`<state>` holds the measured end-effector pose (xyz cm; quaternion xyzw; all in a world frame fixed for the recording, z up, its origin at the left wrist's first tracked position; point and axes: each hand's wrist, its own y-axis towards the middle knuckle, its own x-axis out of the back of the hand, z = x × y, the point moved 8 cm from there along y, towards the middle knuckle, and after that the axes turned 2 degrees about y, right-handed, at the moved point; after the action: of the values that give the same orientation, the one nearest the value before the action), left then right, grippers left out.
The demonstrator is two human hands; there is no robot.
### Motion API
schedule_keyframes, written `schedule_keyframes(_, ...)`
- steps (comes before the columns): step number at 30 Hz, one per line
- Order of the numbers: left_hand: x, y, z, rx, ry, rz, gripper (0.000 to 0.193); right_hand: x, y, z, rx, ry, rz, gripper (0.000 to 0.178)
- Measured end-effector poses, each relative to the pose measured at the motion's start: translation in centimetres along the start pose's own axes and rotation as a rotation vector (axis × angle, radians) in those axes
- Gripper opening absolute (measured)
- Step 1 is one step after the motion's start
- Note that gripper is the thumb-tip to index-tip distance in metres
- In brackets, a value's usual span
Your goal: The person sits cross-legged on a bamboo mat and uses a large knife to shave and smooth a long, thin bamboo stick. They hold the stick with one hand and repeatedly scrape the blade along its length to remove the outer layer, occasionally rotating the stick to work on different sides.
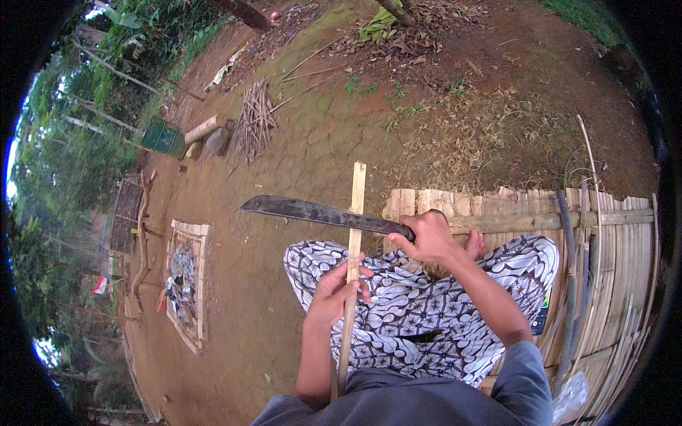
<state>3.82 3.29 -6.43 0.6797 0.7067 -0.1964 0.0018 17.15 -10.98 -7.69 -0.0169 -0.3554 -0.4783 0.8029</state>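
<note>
My right hand (428, 238) is closed around the handle of a machete (305, 211), whose long dark blade points to the left. The blade lies across a pale bamboo strip (357, 186) near its upper part, touching or just over it; I cannot tell which. Lower down, my left hand (338, 290) grips the strip between thumb and fingers. The strip runs upright in the picture, from beyond the blade down toward my body. Patterned black-and-white cloth (440, 312) covers my folded legs beneath both hands.
I sit by a bamboo slat platform (618, 263) with poles (566, 284) and a clear plastic bag (570, 397). Curly shavings (455, 142) litter the ground ahead. Leftward are a stick bundle (254, 119), stones (217, 140), a green drum (163, 137) and a framed pit (202, 284).
</note>
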Motion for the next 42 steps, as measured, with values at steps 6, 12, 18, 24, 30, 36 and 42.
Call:
schedule_keyframes(6,1.5,-0.8,3.9,0.165,-0.153,-0.086,0.039,-1.6,-0.2,0.6,-0.018,-0.024,0.147,0.053)
schedule_keyframes(12,2.2,-0.4,4.2,0.177,-0.144,-0.124,0.023,-3.3,-1.2,3.2,0.191,-0.118,0.184,0.05)
schedule_keyframes(18,1.9,-0.3,3.7,0.159,-0.139,-0.133,0.01,-3.8,-1.5,3.1,0.217,-0.077,0.178,0.051)
schedule_keyframes(24,1.7,-0.1,3.0,0.14,-0.107,-0.118,0.025,-3.1,-0.9,3.0,0.243,-0.085,0.163,0.055)
schedule_keyframes(30,1.8,-0.9,1.9,0.156,-0.117,-0.157,0.037,-2.3,0.1,-2.6,-0.145,0.018,0.132,0.06)
schedule_keyframes(36,1.8,-0.7,3.1,0.203,0.0,-0.262,0.025,-3.2,-1.2,3.8,0.286,-0.125,0.185,0.052)
schedule_keyframes(42,1.4,-1.4,1.2,0.159,-0.009,-0.235,0.034,-2.6,0.8,-3.5,-0.134,0.063,0.095,0.057)
